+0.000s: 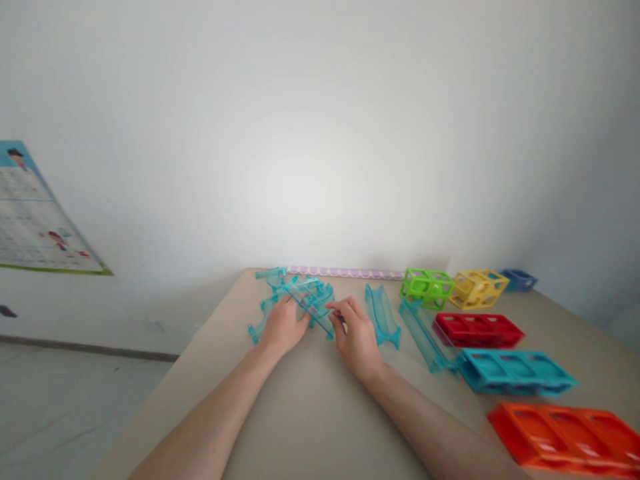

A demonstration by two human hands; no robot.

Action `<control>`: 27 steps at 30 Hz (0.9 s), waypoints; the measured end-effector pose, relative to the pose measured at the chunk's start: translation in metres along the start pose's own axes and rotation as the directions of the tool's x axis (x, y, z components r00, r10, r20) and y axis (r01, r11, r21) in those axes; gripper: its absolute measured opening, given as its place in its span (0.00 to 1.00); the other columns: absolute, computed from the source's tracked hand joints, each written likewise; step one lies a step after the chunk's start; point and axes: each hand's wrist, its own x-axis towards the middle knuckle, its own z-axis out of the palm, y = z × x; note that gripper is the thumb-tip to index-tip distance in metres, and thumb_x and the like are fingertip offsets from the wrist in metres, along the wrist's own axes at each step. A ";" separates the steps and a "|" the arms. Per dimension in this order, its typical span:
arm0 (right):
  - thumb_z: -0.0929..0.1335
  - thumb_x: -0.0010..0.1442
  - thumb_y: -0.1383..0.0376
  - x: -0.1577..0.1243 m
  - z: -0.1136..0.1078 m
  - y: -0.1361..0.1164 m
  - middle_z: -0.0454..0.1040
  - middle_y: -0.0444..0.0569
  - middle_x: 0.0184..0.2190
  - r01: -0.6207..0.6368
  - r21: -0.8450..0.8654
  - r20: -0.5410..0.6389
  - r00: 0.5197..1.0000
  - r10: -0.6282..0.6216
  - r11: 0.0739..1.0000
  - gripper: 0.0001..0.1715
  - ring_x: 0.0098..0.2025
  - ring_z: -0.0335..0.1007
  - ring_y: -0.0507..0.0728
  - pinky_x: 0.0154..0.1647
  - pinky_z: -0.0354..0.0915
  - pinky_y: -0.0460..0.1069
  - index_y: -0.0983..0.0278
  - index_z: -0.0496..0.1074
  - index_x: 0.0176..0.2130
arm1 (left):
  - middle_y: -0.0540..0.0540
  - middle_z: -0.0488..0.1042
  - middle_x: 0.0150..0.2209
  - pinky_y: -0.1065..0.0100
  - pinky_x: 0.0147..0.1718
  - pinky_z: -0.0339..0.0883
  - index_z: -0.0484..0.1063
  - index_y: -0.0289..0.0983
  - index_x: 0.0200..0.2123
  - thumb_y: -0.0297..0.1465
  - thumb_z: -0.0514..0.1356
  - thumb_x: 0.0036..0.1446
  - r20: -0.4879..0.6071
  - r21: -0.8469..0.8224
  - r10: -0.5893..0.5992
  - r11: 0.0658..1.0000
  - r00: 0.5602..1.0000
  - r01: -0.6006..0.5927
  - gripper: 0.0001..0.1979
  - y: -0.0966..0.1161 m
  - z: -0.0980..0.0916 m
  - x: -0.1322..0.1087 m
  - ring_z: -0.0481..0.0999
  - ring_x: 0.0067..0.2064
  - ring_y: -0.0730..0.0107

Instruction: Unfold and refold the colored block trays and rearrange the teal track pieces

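See-through teal plastic track pieces lie grouped towards the back left of the table. My left hand (286, 325) reaches in among them, its fingers partly hidden behind a tilted track piece (306, 293) that it grips. From the other side my right hand (357, 339) is closed, thumb and index finger pinched at the right edge of this piece; the exact contact is too small to make out. Left of my left hand lies another track piece (265, 313). A straight track piece (383, 315) rests just beyond my right hand.
To the right, a longer teal track (425, 337) touches a teal block frame (517, 372). Red (477, 331) and orange (570, 433) frames lie around it. Green (427, 288), yellow (479, 289) and blue (520, 280) frames stand near the wall. A patterned purple strip (345, 273) runs along the back edge.
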 end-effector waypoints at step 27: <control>0.58 0.62 0.66 -0.003 0.005 -0.002 0.72 0.43 0.22 -0.502 0.199 0.196 0.862 0.468 0.842 0.15 0.22 0.69 0.52 0.26 0.63 0.46 0.65 0.68 0.45 | 0.44 0.72 0.29 0.58 0.42 0.64 0.67 0.38 0.33 0.34 0.55 0.57 -0.306 -0.122 -0.346 0.938 0.887 0.324 0.06 -0.036 -0.020 0.018 0.73 0.37 0.57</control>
